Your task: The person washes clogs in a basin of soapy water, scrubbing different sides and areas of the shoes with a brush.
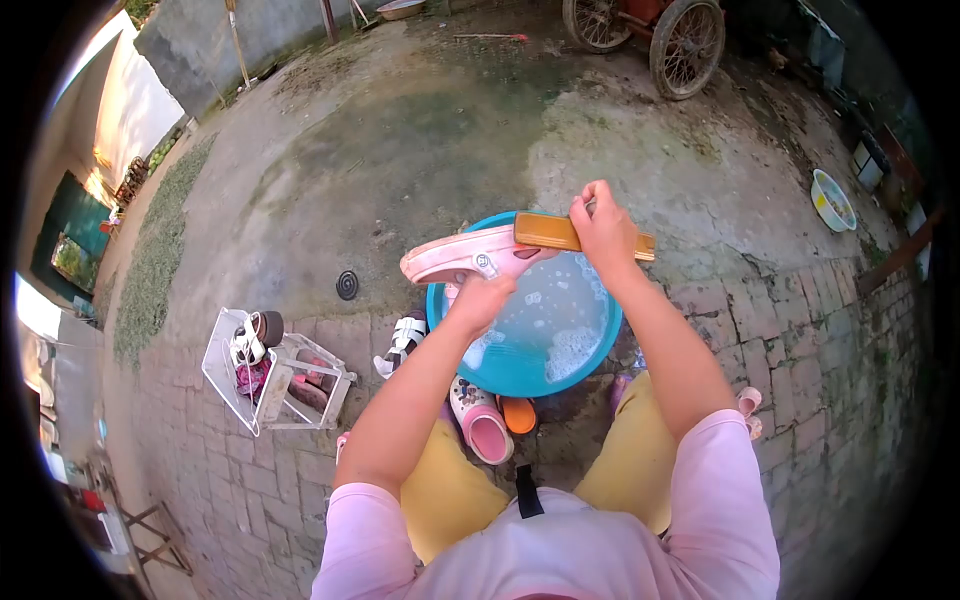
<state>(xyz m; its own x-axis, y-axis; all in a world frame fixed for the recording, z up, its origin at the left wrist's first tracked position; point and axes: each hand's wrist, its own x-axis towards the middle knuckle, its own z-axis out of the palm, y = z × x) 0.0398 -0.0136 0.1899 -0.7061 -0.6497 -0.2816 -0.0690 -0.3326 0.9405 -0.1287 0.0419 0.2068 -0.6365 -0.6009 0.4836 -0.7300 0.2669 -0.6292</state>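
Note:
My left hand (pixel 482 303) is closed around the strap side of a pink clog (pixel 455 255), held on its side above the blue basin (pixel 610 345). A brown brush (pixel 547 232) with a flat back is gripped in my right hand (pixel 604 228). Its front end touches or overlaps the clog's end; its bristles are mostly hidden. Soapy water (pixel 545 315) with patches of white foam fills part of the basin. Between my legs, a clog with a pink inside (pixel 487 430) and an orange shoe (pixel 518 414) lie by the basin's near rim.
A white rack (pixel 270 400) with several shoes stands at left. Black-and-white footwear (pixel 402 342) sits beside the basin, and a black coil (pixel 347 285) lies farther out. Pink shoes (pixel 750 405) are at right. A cart wheel (pixel 688 48) and a pale bowl (pixel 833 200) are farther off.

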